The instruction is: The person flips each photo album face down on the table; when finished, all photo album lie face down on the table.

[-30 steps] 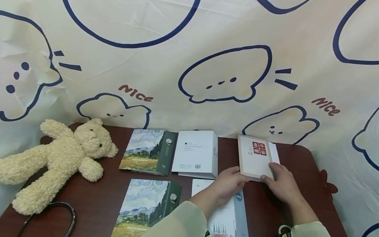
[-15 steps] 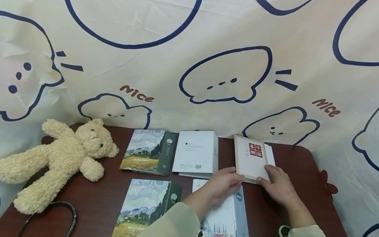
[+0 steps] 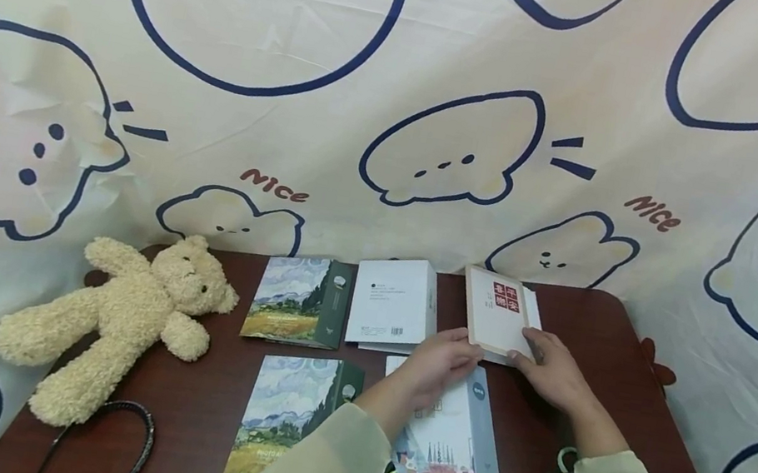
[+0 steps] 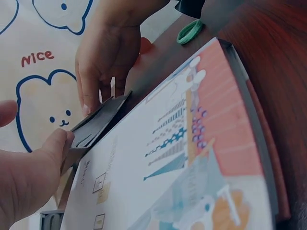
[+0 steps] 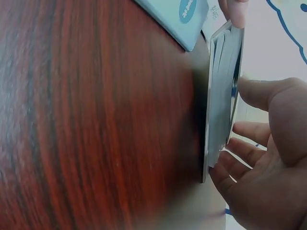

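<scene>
A white hardcover book (image 3: 493, 314) with red square characters lies at the back right of the table. At its near left corner, my left hand (image 3: 434, 366) holds on with its fingertips. My right hand (image 3: 554, 372) grips the right side, the thumb on the cover and fingers along the page edge (image 5: 224, 96). In the right wrist view the pages stand slightly parted between the covers. A white album with a blue-grey spine (image 3: 484, 433) lies under my left hand and wrist, which hide part of it.
Left of the hands lie a white book with a barcode (image 3: 391, 306) and two landscape-cover photo albums, one behind (image 3: 288, 297), one in front (image 3: 283, 410). A plush bear (image 3: 133, 312) and a black cord (image 3: 143, 453) occupy the table's left side. A patterned curtain (image 3: 334, 144) hangs behind.
The white book with red characters has slid a little to the left and turned slightly. Both hands have moved left along with it.
</scene>
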Demonstrator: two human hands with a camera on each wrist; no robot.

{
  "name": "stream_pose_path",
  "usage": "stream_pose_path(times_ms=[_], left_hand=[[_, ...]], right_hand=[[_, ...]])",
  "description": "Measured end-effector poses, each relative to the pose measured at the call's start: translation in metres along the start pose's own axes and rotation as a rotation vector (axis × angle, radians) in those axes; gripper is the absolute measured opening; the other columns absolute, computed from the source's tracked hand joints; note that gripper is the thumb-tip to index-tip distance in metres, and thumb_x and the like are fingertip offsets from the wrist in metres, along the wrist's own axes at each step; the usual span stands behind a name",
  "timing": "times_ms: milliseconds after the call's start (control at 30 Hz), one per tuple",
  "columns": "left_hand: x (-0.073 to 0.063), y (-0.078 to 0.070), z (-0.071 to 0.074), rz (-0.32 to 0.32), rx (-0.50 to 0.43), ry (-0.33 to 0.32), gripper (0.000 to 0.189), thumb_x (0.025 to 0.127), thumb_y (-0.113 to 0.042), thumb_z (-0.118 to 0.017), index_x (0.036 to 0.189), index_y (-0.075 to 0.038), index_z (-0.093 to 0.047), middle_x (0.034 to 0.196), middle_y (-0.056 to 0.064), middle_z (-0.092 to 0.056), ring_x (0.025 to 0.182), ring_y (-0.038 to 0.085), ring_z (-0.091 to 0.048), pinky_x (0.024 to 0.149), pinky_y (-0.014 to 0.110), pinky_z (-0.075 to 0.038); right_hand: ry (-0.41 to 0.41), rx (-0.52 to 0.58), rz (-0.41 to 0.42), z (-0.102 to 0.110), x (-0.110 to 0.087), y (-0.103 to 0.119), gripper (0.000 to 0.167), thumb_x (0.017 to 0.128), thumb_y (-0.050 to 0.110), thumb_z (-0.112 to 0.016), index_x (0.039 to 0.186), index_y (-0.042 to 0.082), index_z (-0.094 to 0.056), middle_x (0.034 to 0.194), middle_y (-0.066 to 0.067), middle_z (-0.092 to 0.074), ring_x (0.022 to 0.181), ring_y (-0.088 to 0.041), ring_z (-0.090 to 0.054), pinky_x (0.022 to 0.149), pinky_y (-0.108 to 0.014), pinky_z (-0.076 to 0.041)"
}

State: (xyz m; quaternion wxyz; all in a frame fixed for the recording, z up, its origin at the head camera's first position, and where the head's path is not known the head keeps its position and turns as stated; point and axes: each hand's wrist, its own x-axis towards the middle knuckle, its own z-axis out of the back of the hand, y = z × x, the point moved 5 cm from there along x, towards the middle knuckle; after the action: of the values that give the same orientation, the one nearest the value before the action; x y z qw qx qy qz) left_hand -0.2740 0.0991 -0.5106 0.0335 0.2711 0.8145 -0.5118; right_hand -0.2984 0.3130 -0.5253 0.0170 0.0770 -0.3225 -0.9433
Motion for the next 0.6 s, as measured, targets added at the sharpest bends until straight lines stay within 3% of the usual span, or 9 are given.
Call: stream_pose_path(times_ms=[300,467,600], left_hand=[[-0.005,-0.009,0.002,-0.029,0.050,0.063,0.070,0.100,-0.014,-0.066,0.160,0.001,-0.034,0.152,0.015,-0.052,0.142,0.036,-0.048,0.116,0.040,-0.041],[-0.006,-0.012,0.004,-0.057,0.146,0.049,0.065,0.101,-0.021,-0.066,0.159,-0.006,-0.039,0.157,0.007,-0.047,0.144,0.028,-0.046,0.120,0.044,-0.035],[-0.008,-0.015,0.004,-0.094,0.198,0.026,0.060,0.101,-0.022,-0.066,0.156,-0.011,-0.046,0.152,0.003,-0.052,0.142,0.022,-0.048,0.121,0.044,-0.033]], right_hand=[[-0.003,0.051,-0.001,-0.001,0.000,0.004,0.073,0.103,0.039,-0.062,0.157,-0.004,-0.039,0.160,-0.032,-0.030,0.138,-0.051,-0.041,0.111,-0.068,-0.037],[0.011,0.120,-0.041,-0.001,-0.001,0.008,0.074,0.103,0.041,-0.063,0.157,-0.004,-0.038,0.161,-0.032,-0.028,0.138,-0.050,-0.040,0.112,-0.068,-0.035],[0.026,0.187,-0.073,-0.001,-0.002,0.010,0.077,0.102,0.042,-0.063,0.159,-0.002,-0.035,0.162,-0.031,-0.027,0.138,-0.049,-0.038,0.113,-0.071,-0.031]])
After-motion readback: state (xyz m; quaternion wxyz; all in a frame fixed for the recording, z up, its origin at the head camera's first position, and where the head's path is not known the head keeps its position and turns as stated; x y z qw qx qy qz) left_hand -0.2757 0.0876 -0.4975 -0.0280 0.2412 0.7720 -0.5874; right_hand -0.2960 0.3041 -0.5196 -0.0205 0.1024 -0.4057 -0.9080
